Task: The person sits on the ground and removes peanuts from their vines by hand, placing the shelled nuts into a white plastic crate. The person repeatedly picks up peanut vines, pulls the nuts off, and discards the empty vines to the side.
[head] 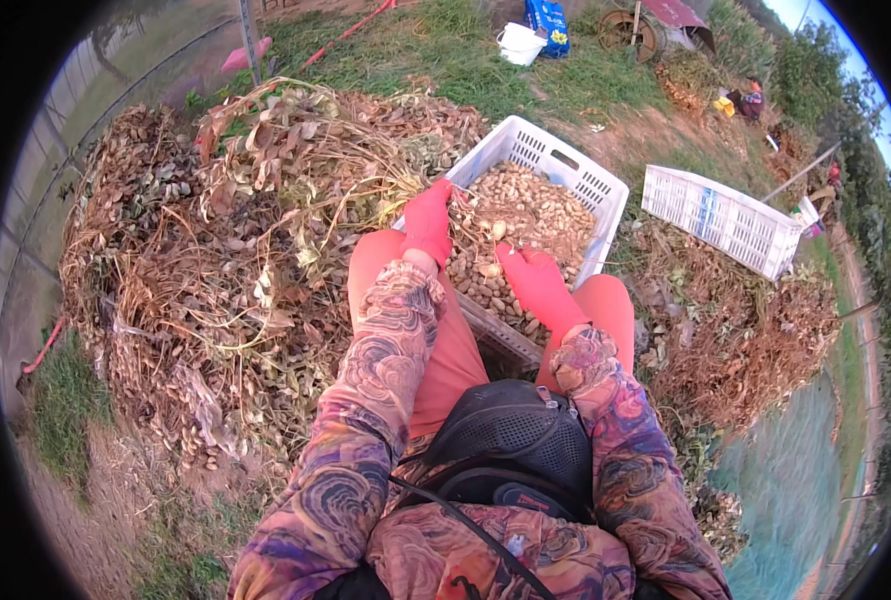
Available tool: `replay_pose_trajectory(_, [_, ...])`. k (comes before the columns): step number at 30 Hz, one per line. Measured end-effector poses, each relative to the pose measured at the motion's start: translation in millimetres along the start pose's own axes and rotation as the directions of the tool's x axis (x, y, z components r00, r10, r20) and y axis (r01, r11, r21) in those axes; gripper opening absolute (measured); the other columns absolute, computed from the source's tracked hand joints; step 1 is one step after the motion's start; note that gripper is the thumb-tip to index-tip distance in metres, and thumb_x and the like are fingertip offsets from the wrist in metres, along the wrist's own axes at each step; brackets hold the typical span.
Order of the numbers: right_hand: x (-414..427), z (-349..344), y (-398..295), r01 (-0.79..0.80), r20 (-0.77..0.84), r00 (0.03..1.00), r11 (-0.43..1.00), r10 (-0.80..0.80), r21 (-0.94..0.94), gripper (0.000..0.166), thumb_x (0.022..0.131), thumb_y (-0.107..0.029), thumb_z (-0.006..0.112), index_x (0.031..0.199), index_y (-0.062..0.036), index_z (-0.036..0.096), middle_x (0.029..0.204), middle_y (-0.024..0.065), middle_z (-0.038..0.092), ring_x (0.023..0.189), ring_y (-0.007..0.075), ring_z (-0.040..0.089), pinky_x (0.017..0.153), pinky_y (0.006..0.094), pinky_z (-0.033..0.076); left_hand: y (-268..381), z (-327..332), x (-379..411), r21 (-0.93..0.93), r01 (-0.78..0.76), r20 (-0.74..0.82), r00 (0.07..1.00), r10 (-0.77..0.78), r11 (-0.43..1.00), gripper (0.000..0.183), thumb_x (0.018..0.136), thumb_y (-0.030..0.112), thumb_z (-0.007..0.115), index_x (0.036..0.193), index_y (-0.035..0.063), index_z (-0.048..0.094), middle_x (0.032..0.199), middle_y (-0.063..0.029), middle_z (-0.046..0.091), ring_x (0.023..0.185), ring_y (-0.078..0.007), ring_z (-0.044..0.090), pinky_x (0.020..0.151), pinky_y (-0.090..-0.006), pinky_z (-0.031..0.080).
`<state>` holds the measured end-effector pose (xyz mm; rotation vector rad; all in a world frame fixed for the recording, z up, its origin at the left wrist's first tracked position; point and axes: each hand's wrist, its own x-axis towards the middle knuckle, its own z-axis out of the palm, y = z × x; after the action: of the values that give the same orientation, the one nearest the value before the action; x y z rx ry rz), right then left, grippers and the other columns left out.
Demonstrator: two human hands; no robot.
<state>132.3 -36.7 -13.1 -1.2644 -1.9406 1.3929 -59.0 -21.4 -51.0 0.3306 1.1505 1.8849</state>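
Note:
In the head view, my left hand (pixel 427 223), in a red glove, grips dried peanut plants (pixel 374 189) at the crate's left rim. Their leafy stems trail left, and roots with pods (pixel 469 219) hang over the crate. My right hand (pixel 539 289), also gloved in red, is over the crate's near right part with its fingertips by the hanging roots and pods. Whether it pinches a pod is too small to tell. The white plastic crate (pixel 606 196) stands before my knees, holding many loose peanuts (pixel 539 196).
A large heap of dry peanut plants (pixel 212 247) lies left; stripped vines (pixel 745 337) lie right. A second white crate (pixel 719 217) is on the right-hand pile. A white bucket (pixel 520 43) and blue bag (pixel 547 28) stand on the far grass. A person (pixel 751 101) is far right.

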Motion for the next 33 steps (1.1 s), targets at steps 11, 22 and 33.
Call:
replay_pose_trajectory(11, [-15.9,-5.8,-20.7,-0.297,0.414,0.897,0.902,0.152,0.312,0.047,0.087,-0.044,0.048,0.086,0.002,0.059,0.058,0.0025,0.049,0.04,0.012,0.042,0.036,0.0275,0.032,-30.2,-11.3,26.0,-0.111,-0.09,-0.126,0.989,0.076,0.99,0.023,0.072,0.023,0.062,0.069,0.0002,0.063,0.06,-0.0017,0.05,0.057,-0.0118,0.039,0.055,-0.03,0.034])
replay_pose_trajectory(22, [-15.5,-4.1,-11.2,-0.201,0.195,0.971,0.911,0.137,0.36,0.034,0.084,-0.035,0.054,0.083,-0.0023,0.06,0.065,0.0023,0.054,0.047,0.012,0.045,0.044,0.0258,0.039,-0.4,7.4,-7.9,-0.07,0.022,-0.034,0.999,-0.024,0.997,0.017,0.077,0.017,0.056,0.074,0.0018,0.062,0.063,-0.0041,0.056,0.054,-0.0134,0.049,0.052,-0.0262,0.038])
replay_pose_trajectory(33, [-23.1,-7.8,7.7,-0.175,0.19,0.978,0.848,0.089,0.5,0.03,0.081,-0.03,0.059,0.087,-0.0014,0.055,0.059,0.0034,0.051,0.043,0.0125,0.044,0.037,0.0272,0.031,0.0,7.7,-1.5,-0.33,0.004,-0.098,0.994,-0.039,0.944,0.019,0.078,0.018,0.056,0.069,0.0018,0.061,0.063,-0.0046,0.055,0.055,-0.0136,0.047,0.052,-0.0281,0.037])
